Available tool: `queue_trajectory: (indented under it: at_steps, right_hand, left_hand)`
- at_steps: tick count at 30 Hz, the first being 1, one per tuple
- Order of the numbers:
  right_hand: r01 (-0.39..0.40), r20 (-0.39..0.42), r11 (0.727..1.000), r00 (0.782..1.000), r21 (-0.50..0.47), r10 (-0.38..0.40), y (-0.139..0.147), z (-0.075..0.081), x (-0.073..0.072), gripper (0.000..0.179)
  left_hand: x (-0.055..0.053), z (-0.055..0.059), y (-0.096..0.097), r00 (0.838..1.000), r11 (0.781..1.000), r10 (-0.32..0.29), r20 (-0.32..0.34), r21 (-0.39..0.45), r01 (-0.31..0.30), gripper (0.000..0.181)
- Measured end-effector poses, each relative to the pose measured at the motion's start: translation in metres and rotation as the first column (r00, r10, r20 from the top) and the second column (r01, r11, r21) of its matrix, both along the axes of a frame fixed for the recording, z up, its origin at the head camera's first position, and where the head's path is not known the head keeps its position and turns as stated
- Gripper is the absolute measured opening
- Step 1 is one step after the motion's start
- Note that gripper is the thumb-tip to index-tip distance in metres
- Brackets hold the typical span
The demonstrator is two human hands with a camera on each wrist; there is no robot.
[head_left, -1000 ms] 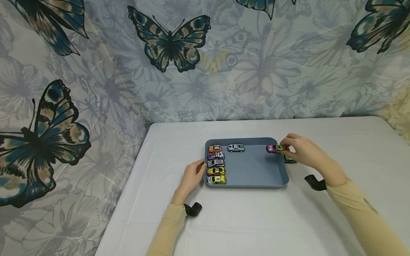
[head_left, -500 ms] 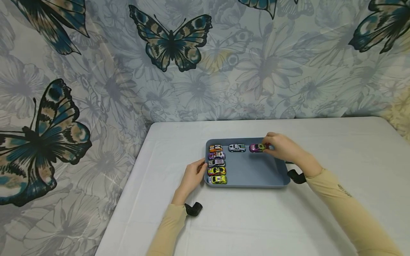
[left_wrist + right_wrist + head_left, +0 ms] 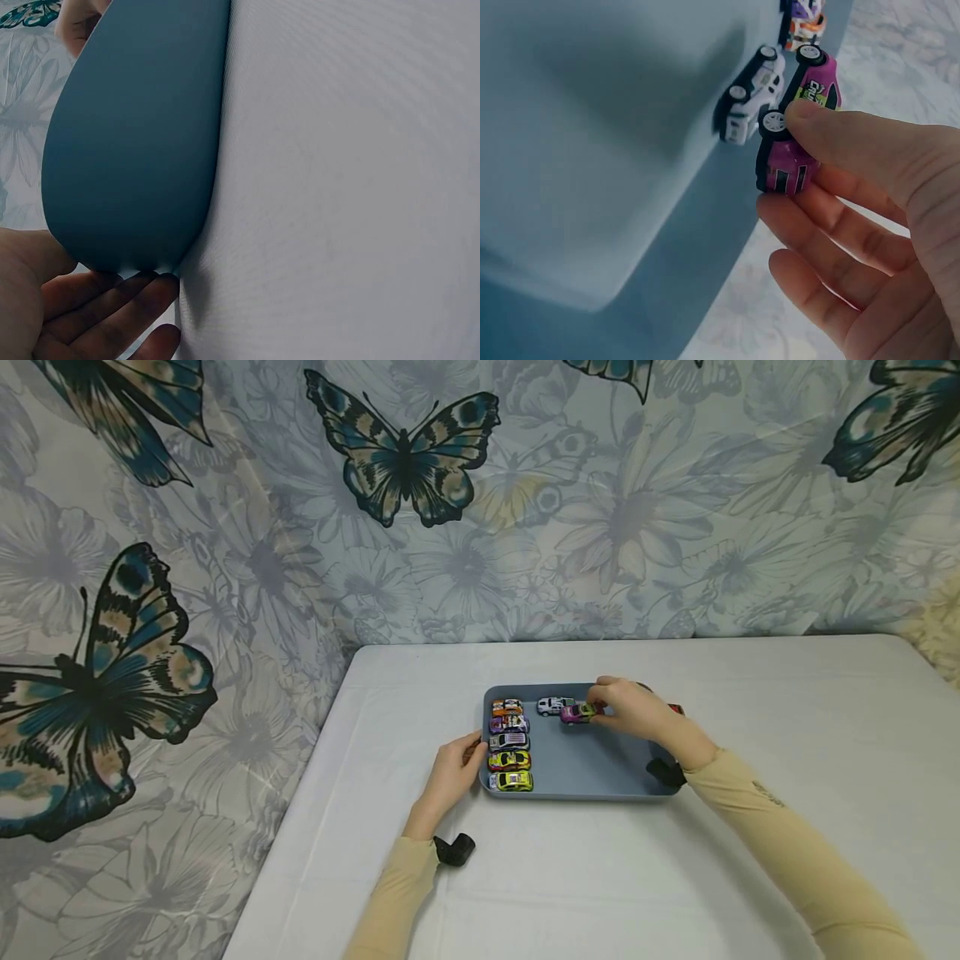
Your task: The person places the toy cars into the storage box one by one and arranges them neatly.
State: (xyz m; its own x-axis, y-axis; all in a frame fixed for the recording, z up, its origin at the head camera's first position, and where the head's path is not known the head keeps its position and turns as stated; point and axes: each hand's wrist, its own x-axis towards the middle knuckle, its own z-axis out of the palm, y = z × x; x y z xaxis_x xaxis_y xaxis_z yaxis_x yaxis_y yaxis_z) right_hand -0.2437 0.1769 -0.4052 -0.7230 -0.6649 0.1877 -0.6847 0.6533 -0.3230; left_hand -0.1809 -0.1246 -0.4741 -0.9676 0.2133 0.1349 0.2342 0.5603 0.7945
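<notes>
My right hand (image 3: 637, 710) pinches a purple-and-green toy car (image 3: 576, 715) between thumb and fingers, above the far part of the blue-grey tray (image 3: 585, 795). Close beside it, a white toy car (image 3: 754, 94) stands in the tray along the far wall. Down the tray's left end runs a column of several toy cars, from an orange one (image 3: 507, 707) at the back to a yellow-green one (image 3: 512, 782) in front. My left hand (image 3: 452, 772) holds the tray's left edge; in the left wrist view its fingertips (image 3: 161, 291) touch the outer wall.
The tray lies on a white-covered table (image 3: 585, 877). Just past its right end, something red (image 3: 677, 708) shows partly behind my right wrist. A butterfly-patterned cloth (image 3: 465, 577) hangs behind the table. Each wrist carries a black camera mount (image 3: 454, 850).
My right hand has carried the purple toy car leftward across the tray, from its right end to beside the white car. The left hand stays at the tray's left edge.
</notes>
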Motion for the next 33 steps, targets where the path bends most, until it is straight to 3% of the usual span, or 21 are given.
queue_trajectory:
  at_steps: [17,24,33]
  right_hand:
    - [0.039,0.031,0.999,0.999,0.023,-0.04,-0.026,-0.018,-0.005,0.015]
    - [0.04,0.016,0.998,0.999,0.04,-0.041,-0.031,-0.024,-0.008,0.015]
    - [0.036,0.011,0.998,0.999,0.043,-0.036,-0.032,-0.027,-0.009,0.016]
  left_hand:
    - [0.001,0.0,-0.001,1.0,1.0,-0.006,-0.015,0.008,0.006,0.04]
    - [0.0,-0.001,-0.001,0.996,1.0,-0.022,-0.086,-0.001,0.022,0.038]
    - [-0.001,0.001,-0.001,1.0,1.0,-0.003,-0.018,0.002,0.003,0.038]
